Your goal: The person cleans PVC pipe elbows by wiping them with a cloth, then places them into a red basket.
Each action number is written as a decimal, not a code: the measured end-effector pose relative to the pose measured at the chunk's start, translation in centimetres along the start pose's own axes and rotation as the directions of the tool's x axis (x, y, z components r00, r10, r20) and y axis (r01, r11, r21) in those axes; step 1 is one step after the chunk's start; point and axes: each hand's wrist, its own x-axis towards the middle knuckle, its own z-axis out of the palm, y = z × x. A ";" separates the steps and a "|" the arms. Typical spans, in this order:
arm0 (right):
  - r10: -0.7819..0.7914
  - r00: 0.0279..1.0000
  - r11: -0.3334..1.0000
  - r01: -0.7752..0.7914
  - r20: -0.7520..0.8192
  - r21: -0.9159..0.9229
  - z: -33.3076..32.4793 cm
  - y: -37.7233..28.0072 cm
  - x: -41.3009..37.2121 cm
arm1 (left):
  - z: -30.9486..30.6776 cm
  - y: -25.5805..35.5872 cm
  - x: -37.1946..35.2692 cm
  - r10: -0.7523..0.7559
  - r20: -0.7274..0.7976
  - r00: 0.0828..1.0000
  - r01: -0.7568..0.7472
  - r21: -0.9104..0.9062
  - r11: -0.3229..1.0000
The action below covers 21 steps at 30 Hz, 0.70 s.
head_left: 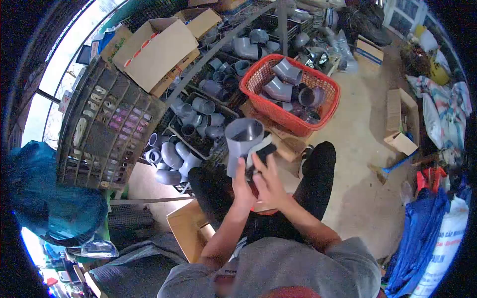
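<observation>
A grey pipe fitting (237, 144) with a wide round mouth is held up in front of my lap, its opening tilted upward. My left hand (242, 186) grips its lower part with the fingers closed around it. On the right side, my right hand (268, 181) is closed on a small black and white object (263, 148) that touches the fitting; what exactly it is, I cannot make out. Just beyond, a red basket (310, 128) holds several grey pipe elbows (279, 89).
Black crates (226, 107) of grey fittings stand ahead to the left, with loose fittings (171, 156) beside them. A large dark crate (107, 124) leans at the left. Cardboard boxes (392, 116) and a blue-handled brush (382, 171) lie on the right.
</observation>
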 end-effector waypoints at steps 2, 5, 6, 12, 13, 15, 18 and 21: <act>0.115 0.989 0.969 -0.093 -0.089 0.229 -1.4 0.5 2.4 | 0.9 -0.8 -1.6 0.066 0.107 0.992 -0.075 0.078 0.994; 0.406 0.912 0.724 -0.287 -0.051 0.627 -3.5 -2.0 4.7 | 2.2 -0.8 -3.1 0.154 0.149 0.977 -0.175 0.147 0.973; 0.328 0.942 0.752 -0.212 -0.076 0.624 -2.4 -1.4 3.9 | 2.6 -0.2 -3.1 0.196 0.146 0.970 -0.211 0.096 0.973; 0.120 0.991 0.884 -0.133 0.058 0.449 0.3 -2.4 1.0 | 1.0 2.5 -0.5 0.121 0.098 0.988 -0.124 0.031 0.992; 0.172 0.985 0.869 -0.141 -0.024 0.475 -0.1 -2.4 1.9 | 1.3 2.2 -1.0 0.124 0.096 0.988 -0.128 0.029 0.991; 0.224 0.970 0.850 -0.145 -0.098 0.507 -0.8 -1.4 3.9 | 2.2 1.1 -2.5 0.157 0.161 0.974 -0.152 -0.045 0.987; 0.449 0.892 0.580 -0.336 0.053 0.742 -1.6 2.5 4.9 | 0.2 -0.4 -3.4 0.133 0.196 0.972 -0.124 -0.059 0.991; 0.562 0.821 0.392 -0.372 0.101 0.842 0.6 4.0 3.1 | 1.9 1.6 -2.7 0.196 0.223 0.955 -0.186 -0.067 0.980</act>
